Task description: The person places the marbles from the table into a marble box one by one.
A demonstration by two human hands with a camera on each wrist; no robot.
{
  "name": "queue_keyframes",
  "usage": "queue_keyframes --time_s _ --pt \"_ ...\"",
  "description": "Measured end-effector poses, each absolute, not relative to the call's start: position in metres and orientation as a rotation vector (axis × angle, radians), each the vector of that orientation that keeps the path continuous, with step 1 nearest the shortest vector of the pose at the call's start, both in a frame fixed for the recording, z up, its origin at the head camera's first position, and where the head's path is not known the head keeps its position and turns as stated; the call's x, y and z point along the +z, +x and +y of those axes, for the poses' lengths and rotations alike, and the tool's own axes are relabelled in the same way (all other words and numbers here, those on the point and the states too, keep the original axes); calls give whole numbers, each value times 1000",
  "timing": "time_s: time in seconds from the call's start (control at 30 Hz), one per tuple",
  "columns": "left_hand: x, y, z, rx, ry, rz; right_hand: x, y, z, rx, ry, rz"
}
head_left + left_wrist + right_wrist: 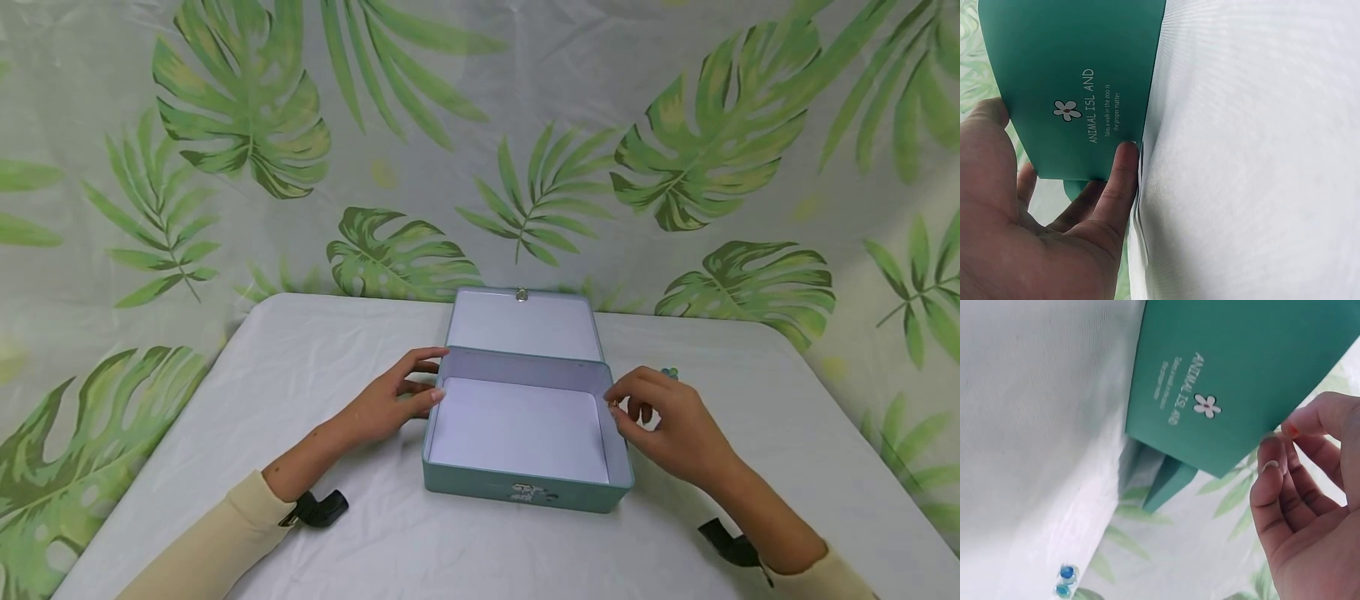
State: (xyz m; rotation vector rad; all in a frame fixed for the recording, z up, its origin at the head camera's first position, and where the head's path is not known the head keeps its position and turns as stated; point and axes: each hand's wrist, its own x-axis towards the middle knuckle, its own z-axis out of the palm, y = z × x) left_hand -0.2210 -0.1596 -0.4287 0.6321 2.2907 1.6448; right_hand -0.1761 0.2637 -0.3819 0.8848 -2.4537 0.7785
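A green tin box [528, 490] stands on the table with its hinged lid [525, 321] laid back. Its pale inside shows nothing in it. My left hand [393, 398] touches the box's left side with spread fingers, the thumb at the rim. In the left wrist view, one fingertip [1125, 150] rests on the printed side near its bottom edge. At the right rim, my right hand [667, 421] pinches a tiny orange-gold piece [1293, 431] between thumb and index finger. Those fingers mostly cover it, so its kind is unclear.
A small blue-green, shiny object [670, 373] lies beyond the right hand; two blue round parts show in the right wrist view. White cloth [360, 533] covers the table. Behind it hangs a leaf-patterned curtain [420, 167]. Metal clasp parts [522, 294] sit on the lid's edge.
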Motion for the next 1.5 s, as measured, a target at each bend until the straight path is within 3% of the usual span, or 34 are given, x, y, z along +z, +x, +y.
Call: queue_keyframes --time_s 0.9,1.5 --pt "-426 -220 -159 1630 638 2300 -391 -175 256 802 989 -2466" --pt "-425 -218 -159 1626 634 2305 -389 -181 267 765 906 -2407"
